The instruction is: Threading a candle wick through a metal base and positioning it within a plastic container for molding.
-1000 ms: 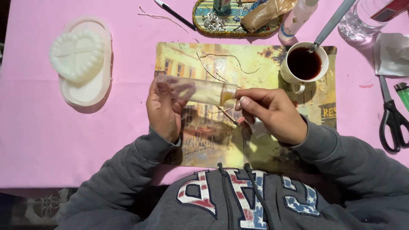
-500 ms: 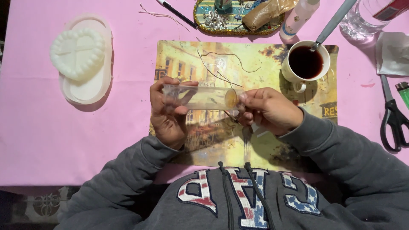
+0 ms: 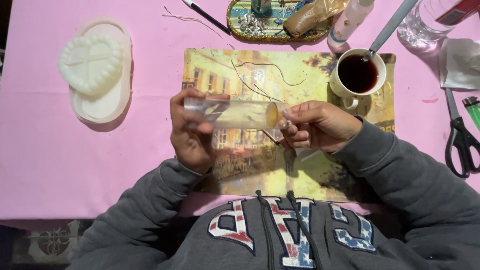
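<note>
A clear plastic tube (image 3: 235, 113) lies sideways above a yellow picture placemat (image 3: 260, 160). My left hand (image 3: 192, 132) grips its left end. My right hand (image 3: 317, 125) is at the tube's right end, where a yellowish disc shows inside, and pinches a thin stick or wick below it. Loose wick strands (image 3: 260, 82) lie on the mat behind the tube.
A white heart-shaped piece in an oval silicone mould (image 3: 95, 67) sits at the left. A cup of dark liquid with a spoon (image 3: 357, 75) stands at the mat's right corner. Scissors (image 3: 460, 137), a green lighter (image 3: 472, 107), a glittery tray (image 3: 277, 20) and a bottle lie beyond.
Both hands have lifted the tube slightly and turned it; my left hand's grip has shifted around the left end. My right hand stays at the right end.
</note>
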